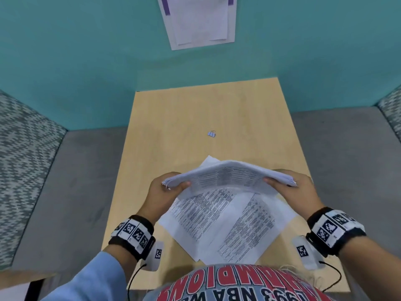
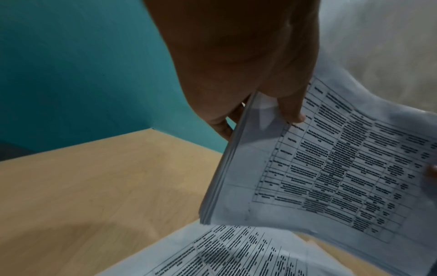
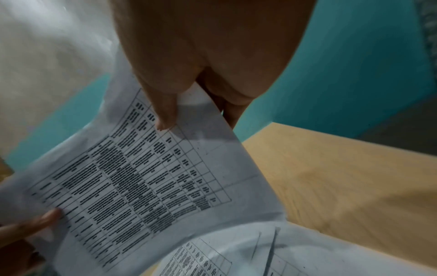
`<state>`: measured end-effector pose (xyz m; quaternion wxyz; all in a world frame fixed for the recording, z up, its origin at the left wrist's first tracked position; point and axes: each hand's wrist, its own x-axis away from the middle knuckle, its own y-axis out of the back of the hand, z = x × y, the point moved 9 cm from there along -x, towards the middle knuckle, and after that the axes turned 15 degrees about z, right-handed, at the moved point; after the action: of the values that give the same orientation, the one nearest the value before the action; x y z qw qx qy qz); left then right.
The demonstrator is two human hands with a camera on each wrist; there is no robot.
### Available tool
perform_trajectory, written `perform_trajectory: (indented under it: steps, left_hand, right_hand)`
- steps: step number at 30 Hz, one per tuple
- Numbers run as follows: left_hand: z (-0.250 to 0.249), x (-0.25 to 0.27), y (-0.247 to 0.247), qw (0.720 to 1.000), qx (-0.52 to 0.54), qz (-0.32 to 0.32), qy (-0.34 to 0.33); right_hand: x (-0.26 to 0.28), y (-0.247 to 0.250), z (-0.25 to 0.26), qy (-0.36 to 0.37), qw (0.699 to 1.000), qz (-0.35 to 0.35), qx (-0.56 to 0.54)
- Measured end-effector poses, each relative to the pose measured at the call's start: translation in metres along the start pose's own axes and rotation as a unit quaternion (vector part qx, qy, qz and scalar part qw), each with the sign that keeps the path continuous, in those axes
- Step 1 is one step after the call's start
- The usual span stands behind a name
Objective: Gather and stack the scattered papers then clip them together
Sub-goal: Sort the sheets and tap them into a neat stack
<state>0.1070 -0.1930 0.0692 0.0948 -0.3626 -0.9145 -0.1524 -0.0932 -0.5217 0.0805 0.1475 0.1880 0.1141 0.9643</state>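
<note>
A stack of printed papers point(image 1: 227, 177) bows upward above the wooden table point(image 1: 173, 118), gripped at both ends. My left hand point(image 1: 169, 187) pinches its left edge, thumb on the near face and fingers behind. My right hand point(image 1: 290, 187) pinches the right edge the same way. The left wrist view shows the stack point(image 2: 331, 158) with several sheet edges and my thumb point(image 2: 293, 110) on it. In the right wrist view my thumb point(image 3: 165, 115) presses the printed page point(image 3: 141, 177). Loose printed sheets point(image 1: 223, 222) lie askew on the table beneath. A small binder clip point(image 1: 211, 133) lies mid-table, beyond the hands.
Teal walls point(image 1: 65, 51) enclose the table's far side, with a paper notice point(image 1: 199, 20) taped to one of them. Grey upholstered seats point(image 1: 76, 181) flank the table left and right. My shirt point(image 1: 227, 285) meets the near edge.
</note>
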Motion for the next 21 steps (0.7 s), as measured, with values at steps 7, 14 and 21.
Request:
perform_trajectory:
  steps: [7, 14, 21]
  left_hand:
    - [0.029, 0.006, -0.019, 0.993, -0.084, 0.075, 0.043]
    - [-0.067, 0.009, -0.029, 0.938, -0.320, 0.106, -0.082]
    - [-0.212, 0.042, -0.104, 0.794, -0.545, 0.135, -0.234]
  right_hand:
    - [0.001, -0.016, -0.040, -0.070, 0.988, 0.083, 0.110]
    - [0.017, 0.008, 0.066, 0.119, 0.945, -0.016, 0.304]
    - [0.014, -0.077, 0.116, 0.169, 0.942, 0.110, 0.268]
